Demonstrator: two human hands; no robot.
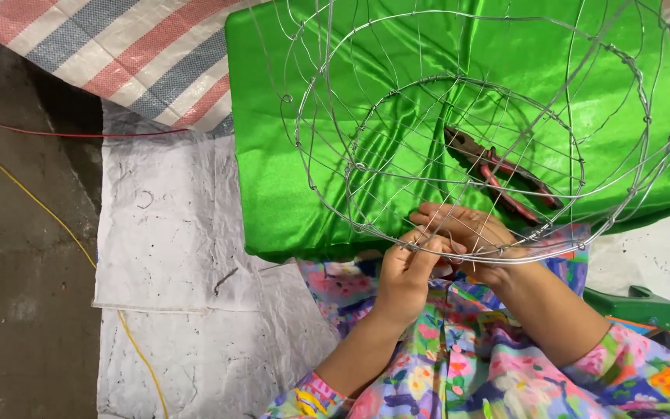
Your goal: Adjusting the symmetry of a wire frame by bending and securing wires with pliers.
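The wire frame (474,132) sits tilted over my lap, its near rim held at my hands and its far hoops standing above the green cloth (273,155); it is bare silver wire, several round hoops of different widths joined by thin curved ribs, open all the way through. My left hand (406,273) comes up from below with the wrist bent back, fingers closed together in a pinch on the lowest hoop at its near edge. My right hand (465,233) reaches in from the right, forearm angled across my body, fingers curled over the same hoop just beside the left, clamped on the wire where a rib meets it; the exact fingertip contact is partly hidden by the wires. Through the frame, a pair of red-handled pliers (498,171) lies on the cloth, apart from both hands. The cloth covers a raised surface. Grey sheeting (172,233) and a striped tarpaulin (141,62) lie to the left, with a yellow cord (56,221) across the floor
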